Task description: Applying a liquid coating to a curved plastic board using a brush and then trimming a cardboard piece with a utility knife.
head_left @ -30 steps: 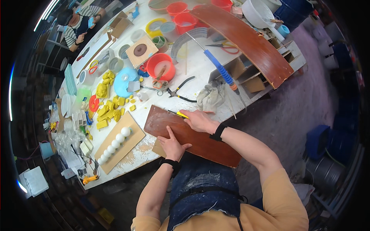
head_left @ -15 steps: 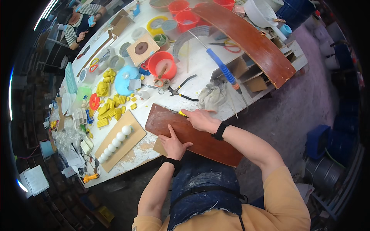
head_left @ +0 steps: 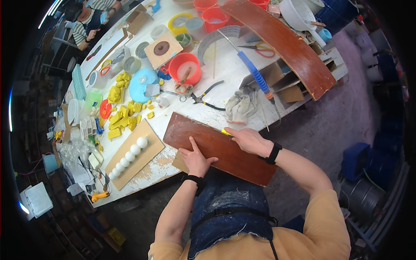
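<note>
A reddish-brown wooden board (head_left: 203, 143) lies slantwise over the near edge of the table, its right end reaching past the edge above my apron. Spread flat on its left part, my left hand (head_left: 196, 160) presses down with the fingers apart. My right hand (head_left: 250, 142) is closed around a small yellow tool (head_left: 225, 131), probably a utility knife, at the board's far edge. Most of that tool is hidden in my fist. Under the board a piece of brown cardboard (head_left: 178, 162) sticks out beside my left hand.
Left of the board, a row of white balls (head_left: 130, 156) rests on a tan panel (head_left: 149, 152). Beyond are yellow clay lumps (head_left: 122, 117), pliers (head_left: 202, 99), a crumpled glove (head_left: 241, 106), a blue-handled soldering iron (head_left: 255, 73) and a red cup (head_left: 190, 78). Another person (head_left: 89, 24) works at far left.
My right hand has slid right along the board's far edge with the yellow tool. My left hand stays in place on the board.
</note>
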Demonstrator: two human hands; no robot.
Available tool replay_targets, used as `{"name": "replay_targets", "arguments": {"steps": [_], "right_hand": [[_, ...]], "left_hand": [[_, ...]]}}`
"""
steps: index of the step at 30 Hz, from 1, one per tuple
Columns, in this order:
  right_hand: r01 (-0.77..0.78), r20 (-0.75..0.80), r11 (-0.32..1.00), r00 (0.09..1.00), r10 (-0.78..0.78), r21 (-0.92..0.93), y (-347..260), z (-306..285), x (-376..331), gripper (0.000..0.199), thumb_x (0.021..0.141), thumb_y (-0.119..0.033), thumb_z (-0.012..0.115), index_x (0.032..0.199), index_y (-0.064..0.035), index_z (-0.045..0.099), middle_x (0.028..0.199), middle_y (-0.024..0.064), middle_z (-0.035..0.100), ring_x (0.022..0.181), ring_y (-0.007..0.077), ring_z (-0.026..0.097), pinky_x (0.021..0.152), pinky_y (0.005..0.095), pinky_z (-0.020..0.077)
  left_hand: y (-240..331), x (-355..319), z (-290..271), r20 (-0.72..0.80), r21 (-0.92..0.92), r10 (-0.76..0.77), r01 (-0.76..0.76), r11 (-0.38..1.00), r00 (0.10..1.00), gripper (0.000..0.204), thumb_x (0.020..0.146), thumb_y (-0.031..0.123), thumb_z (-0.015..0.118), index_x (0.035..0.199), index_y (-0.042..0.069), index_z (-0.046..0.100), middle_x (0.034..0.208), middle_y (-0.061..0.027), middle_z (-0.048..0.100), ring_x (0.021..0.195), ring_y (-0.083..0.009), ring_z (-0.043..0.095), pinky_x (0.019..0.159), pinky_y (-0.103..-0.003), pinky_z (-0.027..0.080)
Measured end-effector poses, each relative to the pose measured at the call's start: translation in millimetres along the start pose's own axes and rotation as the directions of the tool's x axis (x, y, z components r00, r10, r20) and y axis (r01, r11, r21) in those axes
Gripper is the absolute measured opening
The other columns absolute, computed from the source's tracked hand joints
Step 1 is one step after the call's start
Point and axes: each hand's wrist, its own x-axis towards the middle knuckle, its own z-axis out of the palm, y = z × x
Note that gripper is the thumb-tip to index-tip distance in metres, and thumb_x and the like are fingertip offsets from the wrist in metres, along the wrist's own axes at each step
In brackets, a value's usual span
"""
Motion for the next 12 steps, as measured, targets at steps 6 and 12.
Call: {"name": "replay_targets", "arguments": {"steps": [6,12], "right_hand": [[-0.109,0.096,0.993,0.989,0.113,-0.054,7,-14,-41,0.044,0.093,-0.015,0.056,0.136,-0.0116,0.046,0.078,0.0189,0.066,0.074,0.0389,0.065,0.065,0.0485,0.0500],[-0.195,0.202,0.976,0.957,0.210,-0.093,6,-27,-56,0.052,0.092,-0.017,0.058,0.141,-0.0133,0.042,0.084,0.0197,0.068,0.076,0.0371,0.066,0.068,0.0479,0.0522]], "left_hand": [[1,1,1,-0.013,0.016,0.006,-0.006,1.000,1.000,0.138,0.054,0.051,0.090,0.154,0.004,0.008,0.132,-0.0580,0.020,0.132,-0.0625,0.028,0.113,-0.052,0.026],[0,1,0,-0.004,0.054,0.003,-0.003,0.999,1.000,0.137,0.056,0.054,0.089,0.154,0.004,0.006,0.132,-0.0580,0.020,0.133,-0.0625,0.026,0.114,-0.052,0.024]]}}
